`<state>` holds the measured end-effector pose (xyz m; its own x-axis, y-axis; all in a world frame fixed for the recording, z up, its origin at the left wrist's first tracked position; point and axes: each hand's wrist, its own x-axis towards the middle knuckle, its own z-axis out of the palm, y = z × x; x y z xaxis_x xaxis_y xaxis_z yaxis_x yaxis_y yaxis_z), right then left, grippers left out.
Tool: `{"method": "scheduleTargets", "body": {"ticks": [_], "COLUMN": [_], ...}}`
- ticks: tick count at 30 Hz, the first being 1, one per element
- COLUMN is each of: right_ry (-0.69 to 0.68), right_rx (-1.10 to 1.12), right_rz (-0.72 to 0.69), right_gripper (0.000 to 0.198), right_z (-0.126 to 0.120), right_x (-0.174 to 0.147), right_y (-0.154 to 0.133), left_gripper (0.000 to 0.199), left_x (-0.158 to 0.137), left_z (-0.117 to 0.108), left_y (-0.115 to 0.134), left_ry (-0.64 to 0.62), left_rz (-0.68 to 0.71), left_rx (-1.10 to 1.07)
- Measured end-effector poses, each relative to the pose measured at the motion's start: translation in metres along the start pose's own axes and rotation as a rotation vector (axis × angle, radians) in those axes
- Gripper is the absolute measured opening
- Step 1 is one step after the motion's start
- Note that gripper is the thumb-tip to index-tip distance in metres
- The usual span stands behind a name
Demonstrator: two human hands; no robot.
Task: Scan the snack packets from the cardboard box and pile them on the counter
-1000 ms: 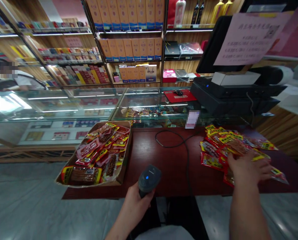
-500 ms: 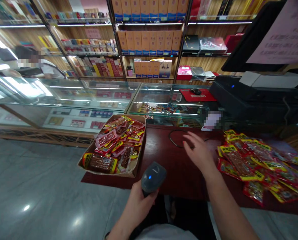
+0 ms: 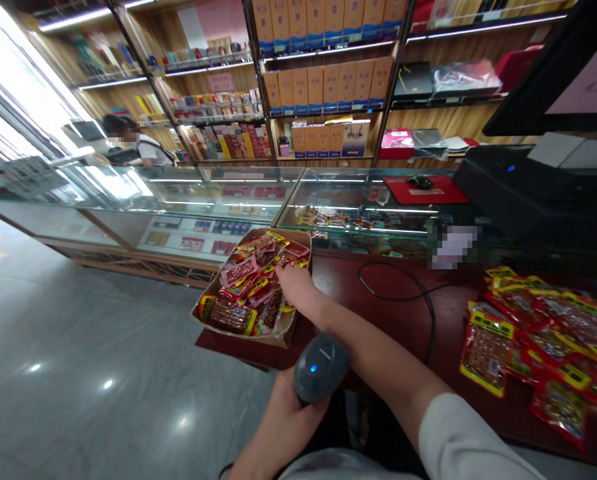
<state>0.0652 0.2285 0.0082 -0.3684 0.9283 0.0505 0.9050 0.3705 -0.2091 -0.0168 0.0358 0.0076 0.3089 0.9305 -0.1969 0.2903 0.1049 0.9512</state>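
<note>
My left hand (image 3: pixel 285 420) is wrapped round the handle of a dark grey barcode scanner (image 3: pixel 321 368), its blue light lit, low in front of me. My right arm crosses beyond the scanner, and my right hand (image 3: pixel 298 288) is over the right side of an open cardboard box (image 3: pixel 278 339). Shiny red and yellow snack packets (image 3: pixel 228 315) fill that box. The fingertips of this hand are mostly hidden among the packets, so whether they grip one does not show.
A heap of similar packets (image 3: pixel 553 327) lies on the right of the dark red counter (image 3: pixel 345 283). A black cable (image 3: pixel 401 297) loops across it. Glass display cases (image 3: pixel 218 207) stand behind, with a mouse (image 3: pixel 421 181) and a monitor (image 3: pixel 528 73) at right. A person (image 3: pixel 148 148) is at the far left.
My right hand has swung left from above the counter to the packets in the box. The scanner stays in my left hand. My view has turned slightly left.
</note>
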Motion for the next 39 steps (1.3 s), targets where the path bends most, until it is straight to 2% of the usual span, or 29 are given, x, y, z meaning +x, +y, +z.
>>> {"method": "scheduleTargets", "body": {"ticks": [4, 8, 11, 13, 15, 18, 21, 25, 31, 35, 39], "right_ry": [0.045, 0.214, 0.342, 0.436, 0.524, 0.628, 0.612, 0.549, 0.541, 0.523, 0.491], "right_rx": [0.005, 0.046, 0.186, 0.366, 0.585, 0.829, 0.943, 1.027, 1.016, 0.963, 0.928], "right_rz": [-0.033, -0.133, -0.136, -0.122, -0.032, 0.281, 0.504, 0.638, 0.716, 0.726, 0.719], "right_gripper": [0.032, 0.031, 0.033, 0.034, 0.035, 0.039, 0.041, 0.039, 0.04, 0.041, 0.043], "right_z": [0.002, -0.001, -0.012, -0.019, -0.021, -0.004, 0.029, 0.066, 0.081, 0.081, 0.082], "right_x": [-0.009, -0.025, -0.038, -0.054, -0.078, -0.127, -0.176, -0.217, -0.229, -0.228, -0.227], "right_y": [0.018, 0.036, 0.046, 0.056, 0.07, 0.099, 0.128, 0.143, 0.145, 0.146, 0.146], "left_gripper": [0.009, 0.009, 0.009, 0.009, 0.009, 0.01, 0.01, 0.005, 0.009, 0.01, 0.009], "left_x": [-0.002, 0.0, 0.003, 0.005, 0.007, 0.009, 0.014, 0.023, 0.034, 0.038, 0.038], "left_z": [0.001, 0.009, 0.016, 0.02, 0.021, 0.02, 0.02, 0.028, 0.038, 0.029, 0.02], "left_y": [-0.001, -0.006, -0.004, 0.0, 0.004, 0.005, 0.0, -0.007, -0.013, -0.019, -0.018], "left_ry": [0.029, 0.023, 0.001, -0.019, -0.034, -0.061, -0.07, -0.079, -0.052, 0.012, -0.023], "left_rz": [-0.004, -0.024, -0.024, -0.008, 0.017, 0.038, 0.006, -0.069, -0.107, -0.122, -0.145], "left_rx": [0.022, -0.005, -0.018, 0.001, 0.018, 0.027, 0.034, 0.018, 0.078, 0.15, 0.19]}}
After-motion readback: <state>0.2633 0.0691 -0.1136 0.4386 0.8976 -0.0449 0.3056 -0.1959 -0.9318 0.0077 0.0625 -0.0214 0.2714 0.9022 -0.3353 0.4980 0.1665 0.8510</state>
